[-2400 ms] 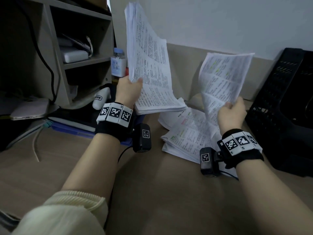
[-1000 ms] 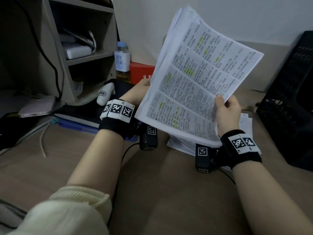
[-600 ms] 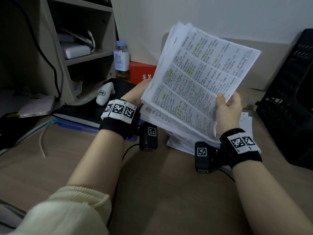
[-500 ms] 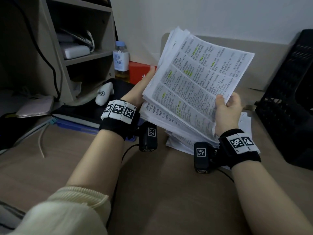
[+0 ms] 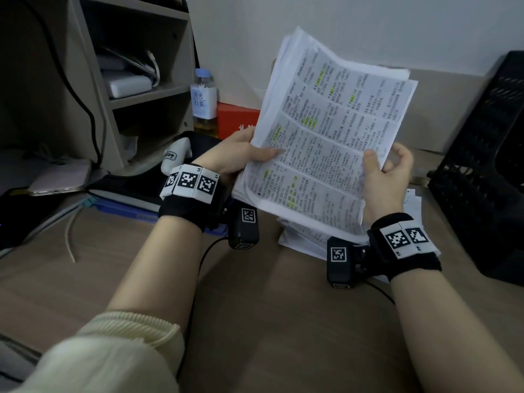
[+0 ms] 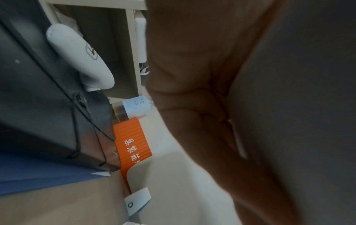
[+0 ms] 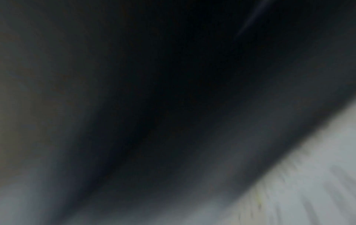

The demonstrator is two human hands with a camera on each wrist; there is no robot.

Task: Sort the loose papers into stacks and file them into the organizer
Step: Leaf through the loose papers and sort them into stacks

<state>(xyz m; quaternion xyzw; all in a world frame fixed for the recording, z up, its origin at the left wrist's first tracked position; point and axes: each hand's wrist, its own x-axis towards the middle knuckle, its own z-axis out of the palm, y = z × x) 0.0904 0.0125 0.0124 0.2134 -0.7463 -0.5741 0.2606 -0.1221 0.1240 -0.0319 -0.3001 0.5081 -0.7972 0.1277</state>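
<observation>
A stack of printed papers [image 5: 326,137] with green highlights is held up over the desk, tilted toward me. My left hand [image 5: 249,154] grips its left edge, thumb lying on the top sheet and fingers behind. My right hand [image 5: 388,165] holds the right edge, thumb on the front and fingers curled behind. More loose papers [image 5: 300,239] lie on the desk under the stack. The black mesh organizer [image 5: 482,171] stands at the right. In the left wrist view my palm [image 6: 192,73] lies against the papers' grey underside [image 6: 298,106]. The right wrist view is dark and blurred, with pale paper [image 7: 318,182] low right.
A grey shelf unit [image 5: 93,89] with a charger and cables stands at back left. Beside it are a tea bottle [image 5: 202,103], a red box [image 5: 236,120], a white device [image 5: 175,154] on a black bag, and a blue folder [image 5: 122,208]. The wall is close behind.
The two separate bundles held apart 2.4 s ago are now one stack held by both hands. In the last half second my left thumb moved onto the top sheet.
</observation>
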